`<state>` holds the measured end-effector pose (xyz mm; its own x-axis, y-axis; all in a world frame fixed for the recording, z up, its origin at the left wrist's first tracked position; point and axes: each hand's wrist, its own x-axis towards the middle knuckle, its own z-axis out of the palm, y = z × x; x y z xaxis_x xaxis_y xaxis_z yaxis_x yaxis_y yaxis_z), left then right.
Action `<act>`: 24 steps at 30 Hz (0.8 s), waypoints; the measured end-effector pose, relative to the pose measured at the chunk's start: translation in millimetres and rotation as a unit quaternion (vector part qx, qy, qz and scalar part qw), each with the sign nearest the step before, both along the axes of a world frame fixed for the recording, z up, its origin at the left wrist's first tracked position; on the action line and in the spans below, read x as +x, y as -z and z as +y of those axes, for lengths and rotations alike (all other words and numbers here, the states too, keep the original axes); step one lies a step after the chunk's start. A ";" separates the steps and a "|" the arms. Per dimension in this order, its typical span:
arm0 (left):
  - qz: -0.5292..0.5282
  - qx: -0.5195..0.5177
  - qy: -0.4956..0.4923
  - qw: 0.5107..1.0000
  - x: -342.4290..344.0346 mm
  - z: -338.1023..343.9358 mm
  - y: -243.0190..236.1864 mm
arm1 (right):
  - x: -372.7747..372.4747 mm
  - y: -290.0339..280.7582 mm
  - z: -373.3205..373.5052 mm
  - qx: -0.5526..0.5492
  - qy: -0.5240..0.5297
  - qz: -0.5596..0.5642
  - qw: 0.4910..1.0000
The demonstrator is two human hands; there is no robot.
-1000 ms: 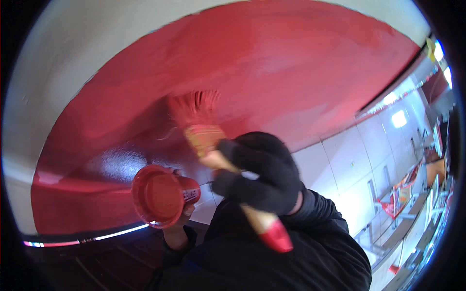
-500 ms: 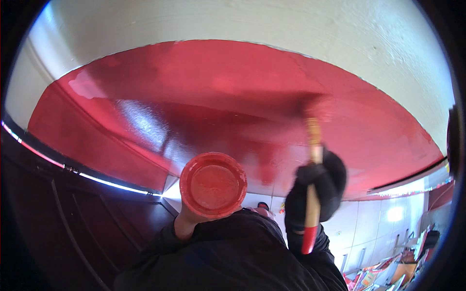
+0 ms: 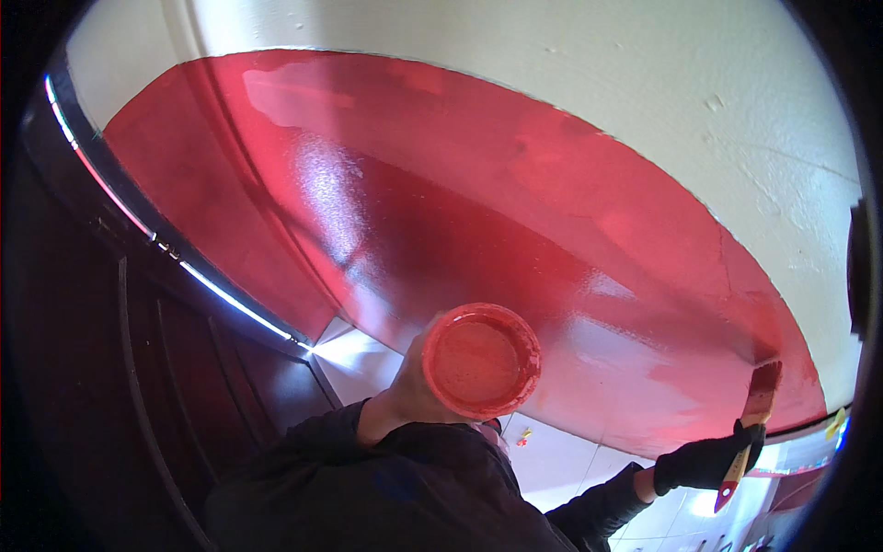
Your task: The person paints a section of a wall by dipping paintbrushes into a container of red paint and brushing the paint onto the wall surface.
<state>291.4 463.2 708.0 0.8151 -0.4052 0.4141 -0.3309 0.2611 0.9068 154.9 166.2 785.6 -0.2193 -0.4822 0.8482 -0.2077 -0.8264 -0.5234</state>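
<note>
My bare left hand [image 3: 405, 386] is wrapped round a round tub of red paint [image 3: 476, 361], held in front of my body with its mouth toward me. Out to the right, my right hand [image 3: 710, 460] wears a black glove and grips a paintbrush [image 3: 762, 394]. The brush has a wooden handle with a red end, and its bristles touch the red lower part of the wall [image 3: 478, 221] near the right edge of the red area. Wet paint shines in streaks across the middle. Most of my left fingers are hidden behind the tub.
Above the red area the wall is cream [image 3: 589, 55]. A dark panelled door [image 3: 184, 368] stands at the left, with light showing along its edge. Pale floor tiles [image 3: 570, 460] lie below, with a small red and yellow thing [image 3: 524, 437] on them.
My right hand has swept the brush right and lower along the wall. The view has turned, and the tub sits further right in it.
</note>
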 end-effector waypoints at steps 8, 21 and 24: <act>-0.069 0.002 -0.017 0.997 -0.8 1.9 -5.2 | 63.2 32.9 99.6 -0.089 -0.222 0.108 0.965; -0.114 0.005 -0.051 0.992 -6.5 1.1 -21.9 | 58.6 48.0 94.3 0.068 -0.315 0.077 0.943; -0.122 0.002 -0.069 0.990 -7.4 0.4 -21.1 | 61.2 50.7 85.3 0.071 -0.300 0.060 0.950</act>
